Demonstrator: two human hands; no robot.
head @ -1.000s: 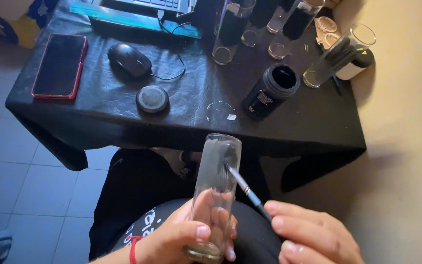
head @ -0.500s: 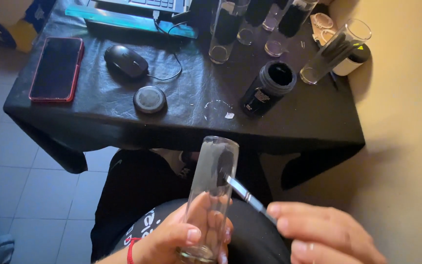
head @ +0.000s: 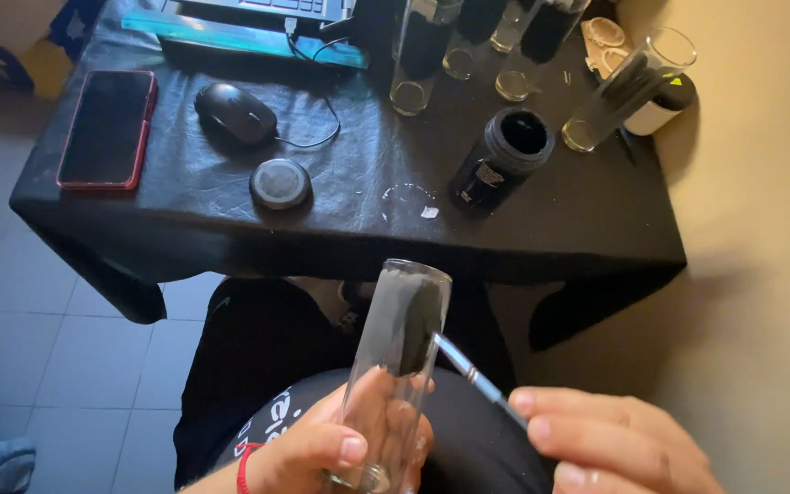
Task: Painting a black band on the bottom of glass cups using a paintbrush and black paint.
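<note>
Tilted a little more upright since before, glass tube, its upper part coated black; behind, black-covered table with open paint jar; left hand wrapped around tube's lower end; right hand pinching thin brush, tip touching tube.

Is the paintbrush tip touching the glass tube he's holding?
Touching. The head view shows the paintbrush tip pressed against the black-painted side of the glass tube.
</note>
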